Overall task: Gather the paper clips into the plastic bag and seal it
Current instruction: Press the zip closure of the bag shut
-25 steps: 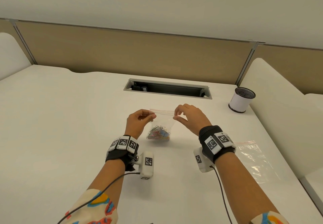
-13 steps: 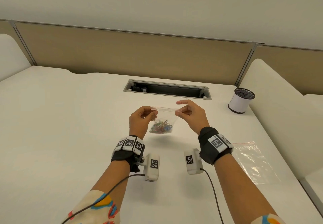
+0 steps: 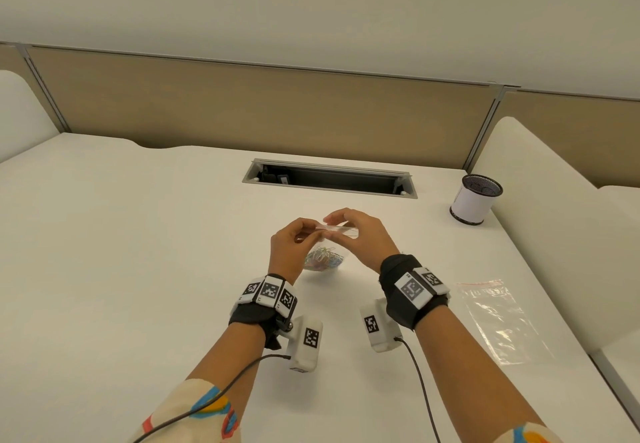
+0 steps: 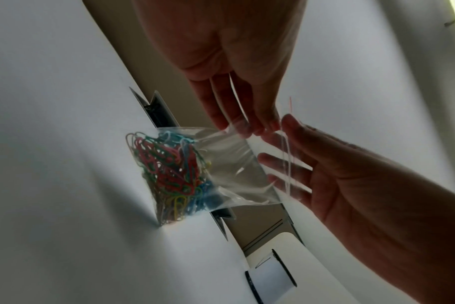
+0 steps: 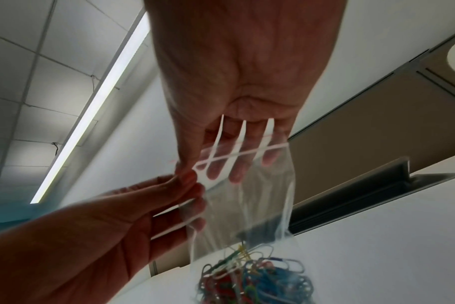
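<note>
A small clear zip bag [image 3: 341, 233] hangs just above the white table [image 3: 138, 252], with several coloured paper clips [image 3: 323, 259] heaped at its bottom. My left hand [image 3: 310, 233] pinches the bag's top left corner. My right hand [image 3: 334, 223] pinches the top strip right beside it, and its other fingers lie spread behind the film. From the left wrist, the bag [image 4: 229, 164] and clips [image 4: 166, 168] show below both sets of fingertips. The right wrist view has the bag [image 5: 247, 195], the clips [image 5: 255, 277] and the left hand [image 5: 192, 185].
A second, empty zip bag [image 3: 498, 321] lies flat near the table's right edge. A white mesh-topped pen cup [image 3: 476, 200] stands at the back right. A cable slot [image 3: 329, 179] is cut into the table behind my hands, before a tan partition [image 3: 277, 107].
My right hand has moved left along the bag's top edge, from the right corner to close beside the left hand. The bag now hangs slightly higher.
</note>
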Demonstrator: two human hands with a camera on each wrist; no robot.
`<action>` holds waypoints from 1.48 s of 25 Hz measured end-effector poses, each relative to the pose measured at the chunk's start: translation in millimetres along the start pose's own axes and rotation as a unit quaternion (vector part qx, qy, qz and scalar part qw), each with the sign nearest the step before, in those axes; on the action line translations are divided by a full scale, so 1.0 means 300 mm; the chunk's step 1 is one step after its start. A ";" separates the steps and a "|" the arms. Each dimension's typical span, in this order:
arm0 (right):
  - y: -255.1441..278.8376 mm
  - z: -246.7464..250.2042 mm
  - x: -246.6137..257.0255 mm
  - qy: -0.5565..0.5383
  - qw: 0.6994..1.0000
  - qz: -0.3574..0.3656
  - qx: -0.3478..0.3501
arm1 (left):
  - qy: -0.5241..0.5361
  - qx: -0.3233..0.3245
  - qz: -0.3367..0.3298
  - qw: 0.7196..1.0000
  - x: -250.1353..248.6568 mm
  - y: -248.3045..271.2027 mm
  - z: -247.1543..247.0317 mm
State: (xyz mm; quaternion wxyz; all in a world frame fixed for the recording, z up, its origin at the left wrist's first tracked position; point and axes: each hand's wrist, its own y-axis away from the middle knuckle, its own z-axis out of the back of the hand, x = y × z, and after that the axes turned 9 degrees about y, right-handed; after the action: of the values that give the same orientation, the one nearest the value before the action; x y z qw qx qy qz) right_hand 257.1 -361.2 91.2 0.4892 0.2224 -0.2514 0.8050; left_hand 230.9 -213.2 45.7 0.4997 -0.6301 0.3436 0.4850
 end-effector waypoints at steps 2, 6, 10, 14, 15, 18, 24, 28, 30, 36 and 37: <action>-0.005 -0.001 0.013 0.023 1.000 0.004 -0.021 | 0.010 0.002 0.000 1.000 0.001 -0.001 -0.011; -0.016 0.011 0.008 0.015 0.998 0.005 -0.059 | 0.025 0.030 0.034 0.999 0.036 0.009 0.008; -0.014 0.013 0.000 0.001 0.998 0.007 -0.068 | 0.044 0.031 0.075 0.996 0.054 0.025 0.016; -0.014 0.007 -0.007 -0.019 0.996 0.003 -0.092 | 0.025 0.004 0.067 0.997 0.049 0.016 0.013; -0.014 0.005 -0.006 -0.022 0.995 0.002 -0.098 | 0.031 0.010 0.072 0.997 0.053 0.013 0.015; -0.018 0.014 -0.001 -0.050 0.992 0.000 -0.116 | 0.050 0.051 0.095 0.993 0.076 0.013 0.032; -0.024 0.040 -0.003 -0.082 0.988 -0.005 -0.132 | 0.038 0.035 0.103 0.993 0.117 0.032 0.046; -0.026 0.040 -0.009 -0.083 0.985 -0.020 -0.150 | 0.026 -0.005 0.105 0.994 0.119 0.026 0.044; -0.027 0.040 -0.017 -0.086 0.982 -0.035 -0.164 | 0.022 -0.018 0.101 0.994 0.115 0.023 0.043; -0.032 0.025 -0.018 -0.069 0.983 -0.060 -0.161 | 0.000 0.039 0.111 0.993 0.105 0.026 0.028; -0.034 0.031 -0.014 -0.054 0.986 -0.053 -0.147 | -0.001 0.063 0.106 0.992 0.098 0.031 0.024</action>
State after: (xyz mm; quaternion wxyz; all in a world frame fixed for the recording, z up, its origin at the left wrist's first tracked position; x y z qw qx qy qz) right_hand 269.0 -365.6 97.8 0.5442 0.2041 -0.3808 0.7191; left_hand 229.2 -207.3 14.7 0.4849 -0.5566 0.4379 0.5131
